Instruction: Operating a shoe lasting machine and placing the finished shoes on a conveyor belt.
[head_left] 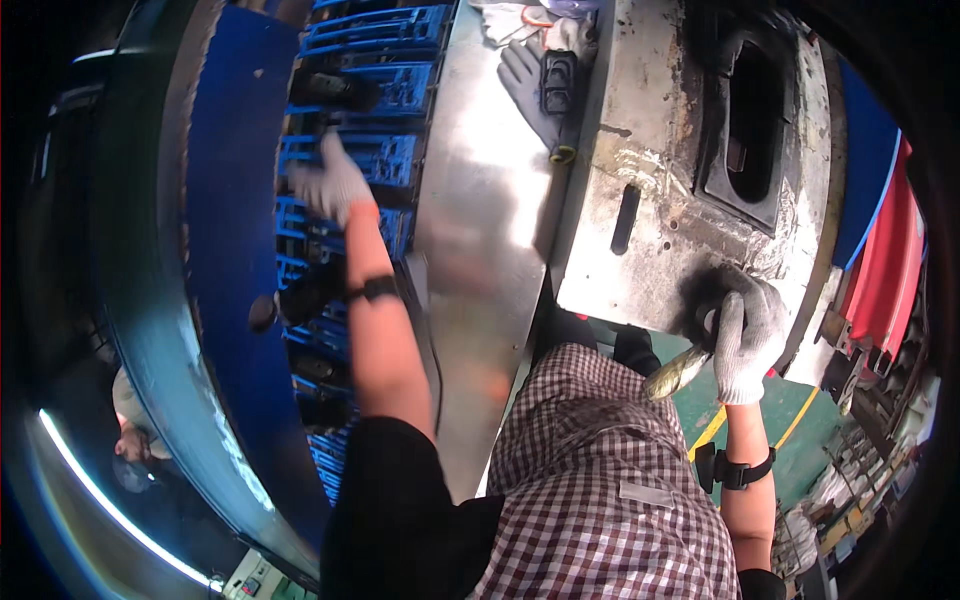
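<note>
My left hand (338, 187), in a pale glove with an orange cuff, reaches over a row of blue slatted racks (385, 160). Its fingers look spread, slightly blurred, with nothing visible in them. Dark, rounded pieces lie among the racks, one black piece (325, 88) beyond the hand and another (312, 293) nearer me. On the right, my gloved right hand (752, 335) is closed around a tool with a pale, stained handle (680, 374), at the near edge of a stained metal worktop (620, 285). The tool's working end is hidden by the hand and dark smudges.
A smooth metal ledge (480, 270) runs between racks and worktop. On it lie a grey glove (530, 90) and a black control box (558, 82). A dark-rimmed oval opening (755, 130) is in the worktop. A blue panel (230, 230) borders the racks. Another person (135, 440) is at far left.
</note>
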